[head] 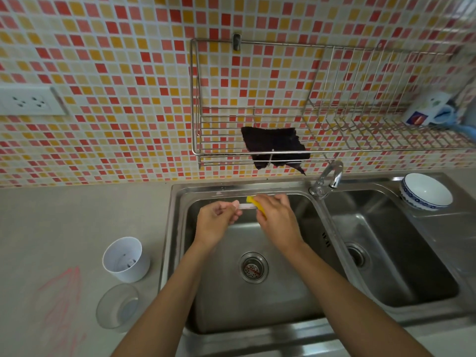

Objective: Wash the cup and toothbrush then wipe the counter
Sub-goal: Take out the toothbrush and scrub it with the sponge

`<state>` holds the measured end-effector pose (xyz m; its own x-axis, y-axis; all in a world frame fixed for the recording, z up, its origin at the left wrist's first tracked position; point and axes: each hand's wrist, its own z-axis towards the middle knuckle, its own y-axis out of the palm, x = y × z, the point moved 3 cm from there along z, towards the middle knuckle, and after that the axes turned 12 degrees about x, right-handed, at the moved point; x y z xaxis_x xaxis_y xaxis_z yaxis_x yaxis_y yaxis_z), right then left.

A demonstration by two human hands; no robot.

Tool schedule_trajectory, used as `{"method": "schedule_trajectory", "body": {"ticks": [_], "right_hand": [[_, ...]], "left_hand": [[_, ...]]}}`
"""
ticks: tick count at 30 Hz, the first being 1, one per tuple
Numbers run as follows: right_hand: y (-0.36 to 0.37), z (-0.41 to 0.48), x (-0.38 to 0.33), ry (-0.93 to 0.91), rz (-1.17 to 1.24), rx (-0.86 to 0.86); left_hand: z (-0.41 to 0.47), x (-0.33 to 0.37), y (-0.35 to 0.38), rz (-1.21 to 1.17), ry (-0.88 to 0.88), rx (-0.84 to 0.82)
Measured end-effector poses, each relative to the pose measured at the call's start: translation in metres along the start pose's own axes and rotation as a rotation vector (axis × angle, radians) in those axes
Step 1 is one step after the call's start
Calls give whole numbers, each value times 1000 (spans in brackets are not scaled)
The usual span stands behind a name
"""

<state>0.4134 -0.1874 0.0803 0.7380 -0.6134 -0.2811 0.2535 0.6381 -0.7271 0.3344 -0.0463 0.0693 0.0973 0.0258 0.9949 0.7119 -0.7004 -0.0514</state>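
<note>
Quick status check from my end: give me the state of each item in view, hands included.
left hand: closed on the toothbrush, over the left basin.
right hand: holds a yellow sponge against the toothbrush.
white cup: upright on the counter, dark specks inside.
clear cup: upright on the counter.
faucet: no water visible.
dark cloth: draped over the wire rack.
bowl: upright by the right basin.
counter: red marks, unwiped.
</note>
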Motion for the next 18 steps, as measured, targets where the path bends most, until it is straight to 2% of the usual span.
{"method": "schedule_trajectory", "body": {"ticks": [4, 8, 13, 16, 18], "right_hand": [[-5, 8, 9, -90, -32, -108], [-8, 10, 13, -100, -17, -156], [-13, 1, -3, 102, 134, -55], [-10, -17, -24, 66, 148, -56], [-11, -21, -15, 153, 127, 1]], "left_hand": [[-3, 7, -3, 281, 251, -56], [-4, 12, -3, 392, 408, -112], [-1, 13, 0, 271, 316, 7], [-4, 10, 4, 186, 243, 30], [-8, 6, 6, 134, 185, 33]]}}
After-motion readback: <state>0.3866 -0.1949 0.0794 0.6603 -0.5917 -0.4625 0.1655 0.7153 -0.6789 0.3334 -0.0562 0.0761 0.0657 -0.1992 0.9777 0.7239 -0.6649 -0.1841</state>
